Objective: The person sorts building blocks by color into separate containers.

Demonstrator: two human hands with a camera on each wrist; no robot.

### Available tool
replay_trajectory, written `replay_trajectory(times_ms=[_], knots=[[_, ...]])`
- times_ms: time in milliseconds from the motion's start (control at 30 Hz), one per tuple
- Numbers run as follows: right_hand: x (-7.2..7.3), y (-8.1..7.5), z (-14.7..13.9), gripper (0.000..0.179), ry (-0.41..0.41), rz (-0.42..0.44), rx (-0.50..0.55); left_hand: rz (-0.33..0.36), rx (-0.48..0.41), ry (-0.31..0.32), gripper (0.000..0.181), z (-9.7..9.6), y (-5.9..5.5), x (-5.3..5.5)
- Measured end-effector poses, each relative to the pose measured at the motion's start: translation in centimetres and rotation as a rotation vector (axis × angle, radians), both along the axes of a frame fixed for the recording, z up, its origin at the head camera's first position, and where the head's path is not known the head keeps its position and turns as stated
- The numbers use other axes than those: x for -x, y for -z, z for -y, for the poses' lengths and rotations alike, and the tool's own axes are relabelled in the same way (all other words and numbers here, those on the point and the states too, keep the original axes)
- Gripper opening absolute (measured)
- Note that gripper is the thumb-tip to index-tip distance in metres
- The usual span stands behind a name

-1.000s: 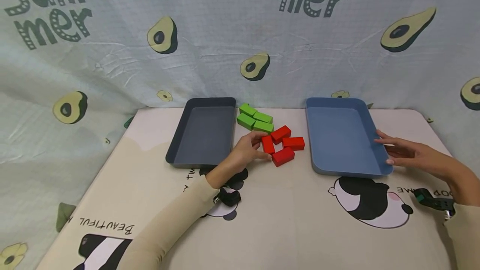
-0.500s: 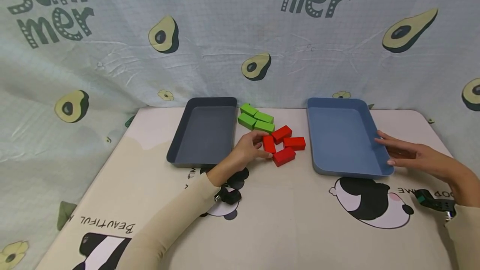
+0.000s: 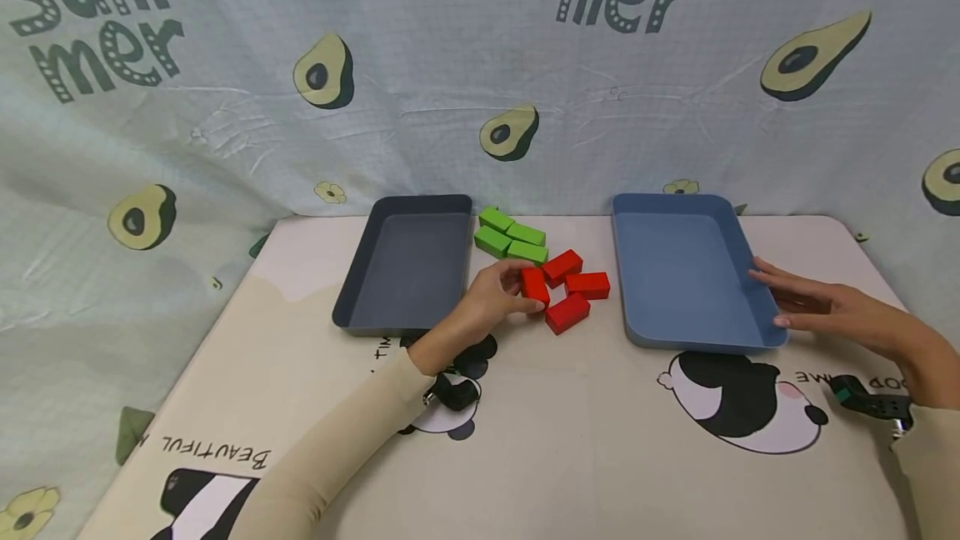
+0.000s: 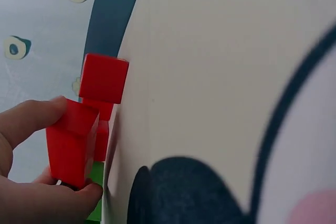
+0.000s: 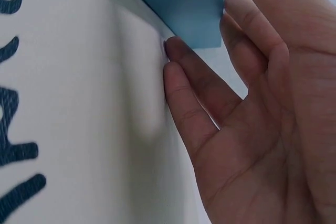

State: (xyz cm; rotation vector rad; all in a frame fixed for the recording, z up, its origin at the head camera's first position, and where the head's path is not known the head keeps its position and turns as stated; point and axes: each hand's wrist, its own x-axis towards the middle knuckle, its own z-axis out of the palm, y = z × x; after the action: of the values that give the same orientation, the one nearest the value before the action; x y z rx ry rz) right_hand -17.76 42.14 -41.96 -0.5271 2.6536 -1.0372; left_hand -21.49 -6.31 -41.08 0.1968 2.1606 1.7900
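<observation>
My left hand (image 3: pixel 489 300) pinches a red block (image 3: pixel 535 288) at its two ends, between thumb and fingers. In the left wrist view the held red block (image 4: pixel 71 142) stands slightly out from the table surface. Several other red blocks (image 3: pixel 567 313) lie just right of it in a loose ring. Several green blocks (image 3: pixel 527 253) sit grouped behind the left hand. My right hand (image 3: pixel 832 311) is at the right wall of the blue tray (image 3: pixel 678 340), fingers extended with tips by the rim. In the right wrist view its fingers look fairly straight beside the tray's corner (image 5: pixel 202 24).
A dark grey tray (image 3: pixel 352 315) with nothing in it stands left of the blocks. Behind the table (image 3: pixel 555 457) hangs a cloth (image 3: pixel 420 65) printed with avocados. Panda drawings mark the tabletop, and a small black device sits at each wrist.
The left hand's thumb and fingers have closed on the nearest red block, which has risen slightly. The right hand keeps its place at the blue tray.
</observation>
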Motion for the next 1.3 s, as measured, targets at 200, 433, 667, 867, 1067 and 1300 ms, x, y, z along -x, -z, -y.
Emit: replay_trajectory(times_ms=[200, 433, 667, 867, 1067, 1300], knots=[[0.3, 0.0, -0.2, 0.078, -0.011, -0.017, -0.024, 0.006, -0.076, -0.018, 0.069, 0.2, -0.6, 0.0], [0.4, 0.0, -0.3, 0.076, -0.017, -0.016, -0.007, -0.042, -0.100, -0.029, 0.070, 0.2, -1.0, -0.1], [0.5, -0.1, -0.1, 0.075, -0.047, -0.006, 0.037, -0.098, -0.089, -0.010, 0.068, 0.1, -1.7, -0.4], [0.3, 0.1, 0.0, 0.071, -0.038, -0.042, 0.042, -0.114, -0.085, 0.004, 0.067, 0.0, -2.1, -0.8], [0.0, 0.2, -0.1, 0.064, -0.019, -0.055, 0.043, -0.118, -0.098, 0.022, 0.067, -0.2, -2.0, -1.0], [0.0, -0.2, 0.0, 0.056, 0.027, -0.072, -0.011, -0.112, -0.150, 0.032, 0.066, -0.3, -2.3, -1.1]])
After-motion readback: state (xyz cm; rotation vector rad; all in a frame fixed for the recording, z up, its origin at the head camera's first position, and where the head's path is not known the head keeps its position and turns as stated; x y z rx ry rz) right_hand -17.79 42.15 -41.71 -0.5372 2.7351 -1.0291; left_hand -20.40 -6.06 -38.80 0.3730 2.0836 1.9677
